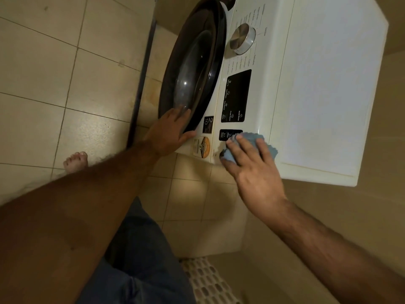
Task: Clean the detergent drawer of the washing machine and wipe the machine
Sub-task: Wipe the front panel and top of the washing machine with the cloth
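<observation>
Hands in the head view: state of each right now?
Left hand: open, fingers straight, resting on the dark round washing machine door.
Right hand: holding a crumpled blue cloth against the white front panel.

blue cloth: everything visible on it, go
The blue cloth is small, soft-looking and bunched into a wad with wavy edges. It sits at the front corner of the washing machine, against the control panel's dark buttons. The right hand lies over it, fingers curled around it, hiding most of it. Nothing else touches it.
</observation>
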